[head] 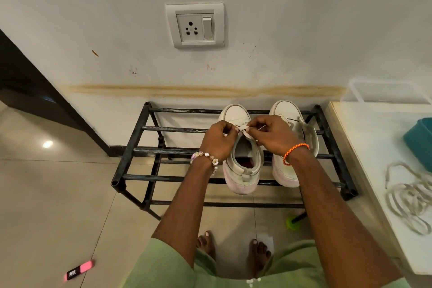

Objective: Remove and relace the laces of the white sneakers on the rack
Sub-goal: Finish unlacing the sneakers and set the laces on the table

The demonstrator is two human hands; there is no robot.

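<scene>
two white leather sneakers w/ pinkish soles sit side by side on the top tier of a black metal-bar shoe rack point(145, 151) against the wall, toes to the wall, heels toward the person. left sneaker point(242, 166) is under both hands; right sneaker point(288, 170) is just beside it, partly covered by the right forearm, its tongue flopped to the right.

left hand point(218, 139), beaded bracelet at the wrist, has fingers curled and pinches a flat white lace point(243, 127) at the front of the left sneaker's opening. right hand point(271, 134), orange braided band at the wrist, pinches the same lace from the other side, thumb and forefinger tight on it. the 2 hands almost touch over the lace; which eyelet it's at can't be told.

a loose white lace point(406, 196) lies in a tangled heap on the white counter point(364, 159) at right, near a teal plastic tub point(419, 141). pink-and-black marker point(79, 270) on the tile floor at lower left. wall socket w/ switch point(195, 24) above the rack. bare feet below.
</scene>
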